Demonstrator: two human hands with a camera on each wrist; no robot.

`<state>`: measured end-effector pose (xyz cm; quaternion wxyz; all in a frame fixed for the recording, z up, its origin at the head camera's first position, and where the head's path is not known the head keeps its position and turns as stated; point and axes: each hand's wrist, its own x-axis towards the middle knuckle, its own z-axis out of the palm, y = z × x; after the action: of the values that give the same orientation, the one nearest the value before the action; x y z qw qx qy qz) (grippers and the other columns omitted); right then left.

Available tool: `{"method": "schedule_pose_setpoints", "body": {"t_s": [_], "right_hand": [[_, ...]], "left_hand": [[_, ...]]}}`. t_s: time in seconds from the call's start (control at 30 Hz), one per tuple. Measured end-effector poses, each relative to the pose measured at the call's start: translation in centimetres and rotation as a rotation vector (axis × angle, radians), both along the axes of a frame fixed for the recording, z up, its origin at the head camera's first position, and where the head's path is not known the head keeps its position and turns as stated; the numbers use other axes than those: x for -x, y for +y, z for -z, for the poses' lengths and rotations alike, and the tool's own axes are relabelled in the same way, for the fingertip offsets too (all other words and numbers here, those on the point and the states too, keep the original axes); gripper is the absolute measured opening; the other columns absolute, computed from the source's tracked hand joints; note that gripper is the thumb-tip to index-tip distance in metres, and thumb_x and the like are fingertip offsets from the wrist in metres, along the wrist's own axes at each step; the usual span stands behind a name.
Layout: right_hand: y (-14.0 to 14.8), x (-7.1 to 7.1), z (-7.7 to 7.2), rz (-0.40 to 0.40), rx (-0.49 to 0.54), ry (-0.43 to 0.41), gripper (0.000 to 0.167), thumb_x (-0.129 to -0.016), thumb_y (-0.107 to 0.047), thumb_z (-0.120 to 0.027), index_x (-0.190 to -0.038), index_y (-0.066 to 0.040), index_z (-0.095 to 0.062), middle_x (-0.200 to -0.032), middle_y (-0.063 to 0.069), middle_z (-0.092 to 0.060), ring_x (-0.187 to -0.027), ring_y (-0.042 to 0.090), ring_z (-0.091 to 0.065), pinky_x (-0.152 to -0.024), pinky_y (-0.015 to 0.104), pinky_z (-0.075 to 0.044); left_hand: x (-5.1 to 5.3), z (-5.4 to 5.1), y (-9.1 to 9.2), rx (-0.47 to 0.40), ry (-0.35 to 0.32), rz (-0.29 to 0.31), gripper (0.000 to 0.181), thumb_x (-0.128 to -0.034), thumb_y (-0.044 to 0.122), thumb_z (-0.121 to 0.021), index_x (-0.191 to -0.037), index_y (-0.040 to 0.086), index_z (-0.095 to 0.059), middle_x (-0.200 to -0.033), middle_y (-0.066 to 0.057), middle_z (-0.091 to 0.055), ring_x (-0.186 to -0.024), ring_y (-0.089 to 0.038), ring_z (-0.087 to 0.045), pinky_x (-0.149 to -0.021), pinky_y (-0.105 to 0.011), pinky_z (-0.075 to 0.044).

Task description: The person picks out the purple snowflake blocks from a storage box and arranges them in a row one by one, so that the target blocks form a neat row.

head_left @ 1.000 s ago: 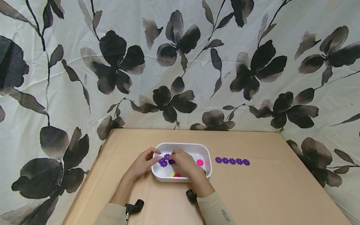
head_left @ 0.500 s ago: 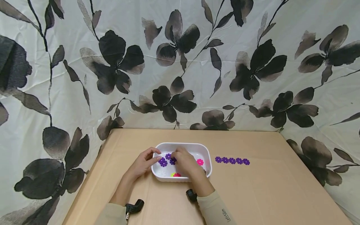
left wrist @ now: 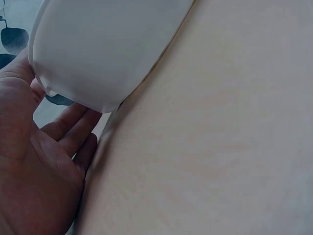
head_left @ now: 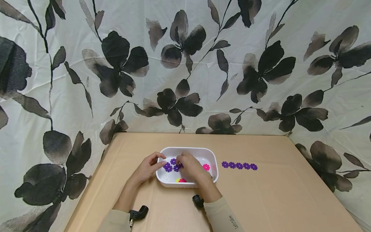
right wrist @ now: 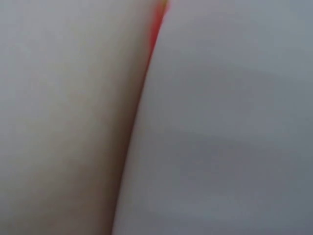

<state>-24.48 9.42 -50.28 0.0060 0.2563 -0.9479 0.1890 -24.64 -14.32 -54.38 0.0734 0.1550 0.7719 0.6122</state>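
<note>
Here's the crux: the clump of purple flowers sits in the left half of the white tray, squarely between the two hands! Left hand on the near side of that wall, thumb over the rim, fingers outside, gripping the tray by its left end, thumb tip just beside the outermost flower. Right hand comes over the front wall, fingers bent down at the clump's right edge; whether they pinch a flower, I cannot tell, the tips are hidden. And the clump has no clear long axis, while the tray's runs left to right.

Out beyond the tray's right end, apart from it, a row of five purple flowers runs left to right, its right end a touch nearer the person. Right hand is the closer one to that! In the tray, a pink flower lies right of the hand, a red piece and a yellow piece by the front wall. Underneath, a tan table; behind, a floral cloth.
</note>
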Motion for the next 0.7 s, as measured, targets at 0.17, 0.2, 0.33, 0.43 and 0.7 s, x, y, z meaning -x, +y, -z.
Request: {"method": "schedule_pose_setpoints", "body": {"t_s": [0.17, 0.2, 0.33, 0.43, 0.7], "right_hand": [[-0.2, 0.2, 0.0, -0.029, 0.024, -0.053, 0.022, -0.085, 0.001, -0.078, -0.102, -0.013, -0.074, -0.095, 0.0, -0.066, -0.088, 0.011, -0.057, -0.09, 0.031, -0.053], [-0.2, 0.2, 0.1, -0.028, 0.03, -0.07, 0.023, -0.086, 0.001, -0.077, -0.103, -0.013, -0.074, -0.096, -0.001, -0.068, -0.088, 0.011, -0.058, -0.09, 0.031, -0.054], [-0.2, 0.3, 0.2, -0.029, 0.041, -0.097, 0.024, -0.087, 0.001, -0.075, -0.106, -0.014, -0.075, -0.099, -0.002, -0.072, -0.087, 0.011, -0.06, -0.091, 0.032, -0.055], [-0.1, 0.3, 0.1, -0.028, 0.043, -0.096, 0.024, -0.087, 0.0, -0.075, -0.106, -0.015, -0.075, -0.099, -0.003, -0.073, -0.087, 0.011, -0.06, -0.09, 0.033, -0.055], [1.0, 0.4, -0.9, -0.031, 0.136, -0.044, 0.02, -0.093, -0.005, -0.076, -0.111, -0.012, -0.077, -0.101, 0.0, -0.075, -0.086, 0.011, -0.062, -0.086, 0.032, -0.057]], "left_hand": [[0.0, 0.1, 0.0, 0.002, 0.007, 0.001, 0.027, -0.1017, 0.027, -0.069, -0.124, 0.012, -0.064, -0.125, -0.013, -0.062, -0.108, -0.025, -0.056, -0.089, -0.025, -0.048], [0.0, 0.1, 0.0, 0.003, 0.008, 0.001, 0.027, -0.1017, 0.027, -0.069, -0.124, 0.012, -0.064, -0.125, -0.012, -0.062, -0.108, -0.026, -0.056, -0.09, -0.026, -0.047], [0.0, 0.0, 0.0, 0.007, 0.02, 0.002, 0.027, -0.1014, 0.027, -0.07, -0.124, 0.012, -0.064, -0.124, -0.012, -0.062, -0.109, -0.026, -0.055, -0.091, -0.025, -0.046], [0.0, 0.0, 0.0, 0.003, 0.028, 0.006, 0.028, -0.1013, 0.026, -0.07, -0.124, 0.01, -0.064, -0.124, -0.012, -0.062, -0.108, -0.026, -0.056, -0.091, -0.025, -0.046], [0.0, 0.0, 0.0, -0.008, -0.001, -0.013, 0.03, -0.1001, 0.026, -0.072, -0.125, 0.01, -0.064, -0.119, -0.008, -0.063, -0.105, -0.023, -0.057, -0.089, -0.025, -0.046]]}}
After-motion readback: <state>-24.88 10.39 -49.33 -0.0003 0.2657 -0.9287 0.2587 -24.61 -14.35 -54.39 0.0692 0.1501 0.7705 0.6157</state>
